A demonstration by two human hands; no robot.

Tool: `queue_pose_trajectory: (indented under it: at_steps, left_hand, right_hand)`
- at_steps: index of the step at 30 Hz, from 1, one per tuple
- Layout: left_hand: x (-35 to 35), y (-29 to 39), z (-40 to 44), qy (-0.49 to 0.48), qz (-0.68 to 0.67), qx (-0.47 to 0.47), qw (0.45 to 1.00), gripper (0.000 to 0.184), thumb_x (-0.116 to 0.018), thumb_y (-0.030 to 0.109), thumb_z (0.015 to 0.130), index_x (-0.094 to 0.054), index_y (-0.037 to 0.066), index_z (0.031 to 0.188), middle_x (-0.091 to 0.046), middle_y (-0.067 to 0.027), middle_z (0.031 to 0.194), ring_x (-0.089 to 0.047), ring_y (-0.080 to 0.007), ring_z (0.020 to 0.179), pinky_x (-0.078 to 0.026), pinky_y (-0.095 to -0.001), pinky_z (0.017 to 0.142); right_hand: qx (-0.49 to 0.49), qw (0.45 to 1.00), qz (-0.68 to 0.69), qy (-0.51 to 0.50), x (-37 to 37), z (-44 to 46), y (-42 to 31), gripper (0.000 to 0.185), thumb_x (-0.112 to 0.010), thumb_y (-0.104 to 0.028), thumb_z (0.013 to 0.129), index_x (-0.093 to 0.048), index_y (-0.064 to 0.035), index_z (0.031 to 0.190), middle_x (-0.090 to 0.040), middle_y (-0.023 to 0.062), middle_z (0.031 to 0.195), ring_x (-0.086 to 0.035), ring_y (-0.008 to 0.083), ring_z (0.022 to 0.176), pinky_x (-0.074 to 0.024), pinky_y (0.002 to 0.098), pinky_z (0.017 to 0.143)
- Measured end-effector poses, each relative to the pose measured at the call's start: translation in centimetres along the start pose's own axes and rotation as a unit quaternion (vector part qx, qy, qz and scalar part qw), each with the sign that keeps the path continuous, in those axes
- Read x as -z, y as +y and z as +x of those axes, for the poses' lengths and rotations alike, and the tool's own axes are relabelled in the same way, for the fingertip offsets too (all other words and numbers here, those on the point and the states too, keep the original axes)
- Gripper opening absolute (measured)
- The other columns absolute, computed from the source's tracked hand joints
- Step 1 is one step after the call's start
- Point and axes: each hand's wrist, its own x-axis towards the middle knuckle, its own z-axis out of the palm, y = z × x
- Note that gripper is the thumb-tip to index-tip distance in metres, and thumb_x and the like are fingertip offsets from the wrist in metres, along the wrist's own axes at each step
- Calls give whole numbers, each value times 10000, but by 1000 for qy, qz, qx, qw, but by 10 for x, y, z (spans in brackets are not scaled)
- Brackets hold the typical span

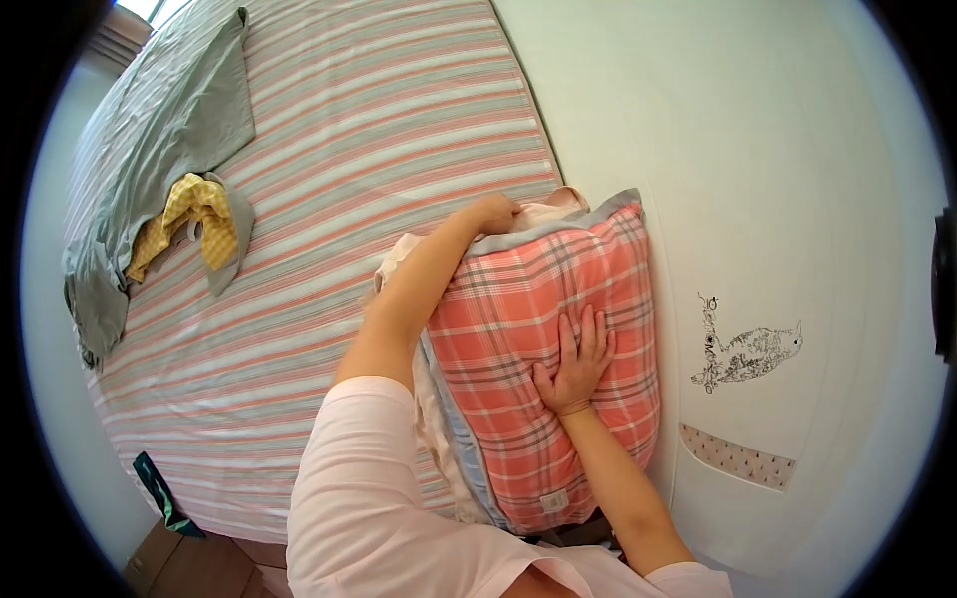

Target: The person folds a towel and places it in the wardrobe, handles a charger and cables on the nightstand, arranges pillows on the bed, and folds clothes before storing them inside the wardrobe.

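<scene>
A red plaid pillow (508, 349) with a grey edge lies against the wall side of the bed. My right hand (578, 364) rests on its upper face, palm down with the fingers spread. At the pillow's far edge is my left hand (493, 213), its fingers bent at the cream cloth (551, 207) there; what they hold, if anything, is hidden. Cream and light blue layers (461, 439) show beneath the pillow along its left side.
The bed (349, 149) has a striped sheet. On its left lie a grey-green cloth (189, 130) and a yellow checked cloth (204, 211). A dark green item (159, 493) sits at the lower-left edge. The pale wall (797, 199) carries a bird drawing (760, 354).
</scene>
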Motion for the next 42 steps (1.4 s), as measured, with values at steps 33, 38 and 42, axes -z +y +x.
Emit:
queue_pose_trajectory:
  at_steps: [33,38,42]
  left_hand:
    - [-4,-226,-366,287,94,495,815,551,-575,239,766,-400,107,1272,-142,-139,1431,-164,-374,1297,-250,-497,1015]
    - [-34,-272,-366,358,-22,420,834,575,-581,273,762,-399,10,1240,-228,-130,1403,-221,-313,1286,-271,-484,1003]
    - [-28,-246,-376,354,61,431,828,546,-587,310,754,-455,52,1217,-198,-136,1415,-248,-340,1267,-270,-452,1010]
  right_hand:
    - [47,995,-74,41,-9,-3,-1,579,-359,-419,839,-343,-106,1326,-283,134,1392,-247,322,1280,-134,490,1028]
    - [58,993,-93,51,-12,-4,3,560,-373,-396,846,-342,-112,1327,-286,123,1393,-254,314,1277,-148,479,1031]
    - [56,992,-103,56,-13,-6,7,548,-403,-364,841,-344,-119,1327,-292,122,1389,-262,313,1273,-166,471,1032]
